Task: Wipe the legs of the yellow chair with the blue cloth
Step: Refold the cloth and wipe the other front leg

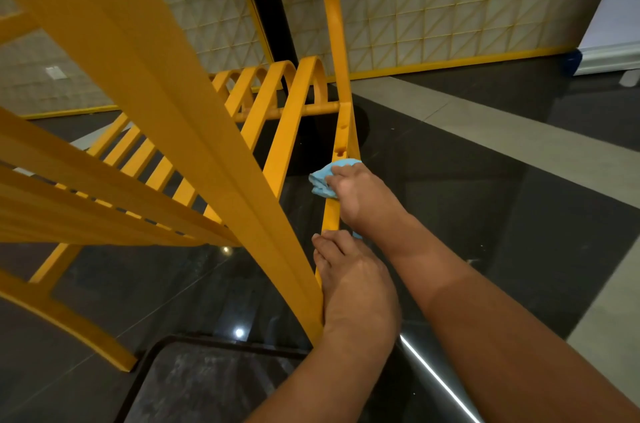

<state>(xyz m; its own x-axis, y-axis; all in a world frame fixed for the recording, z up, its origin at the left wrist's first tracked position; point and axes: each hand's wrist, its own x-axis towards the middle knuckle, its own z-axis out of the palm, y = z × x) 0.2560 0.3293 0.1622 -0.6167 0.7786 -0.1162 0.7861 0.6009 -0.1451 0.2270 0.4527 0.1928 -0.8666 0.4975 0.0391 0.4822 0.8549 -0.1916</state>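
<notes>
The yellow chair point(173, 118) fills the left and middle of the view, tilted, with its slats and legs running across. One thin yellow leg point(337, 76) runs from the top down to my hands. My right hand point(360, 196) grips the bunched blue cloth point(322, 180) and presses it against this leg. A small tip of cloth shows below the hand. Lower on the same leg, my left hand point(353, 280) wraps its fingers round the leg, holding it steady.
The floor is dark glossy tile point(485, 197) with pale grey strips point(502, 132). A patterned wall panel with a yellow base rail point(450, 64) stands behind. A dark-framed surface point(207, 384) lies at the bottom edge, under the chair leg.
</notes>
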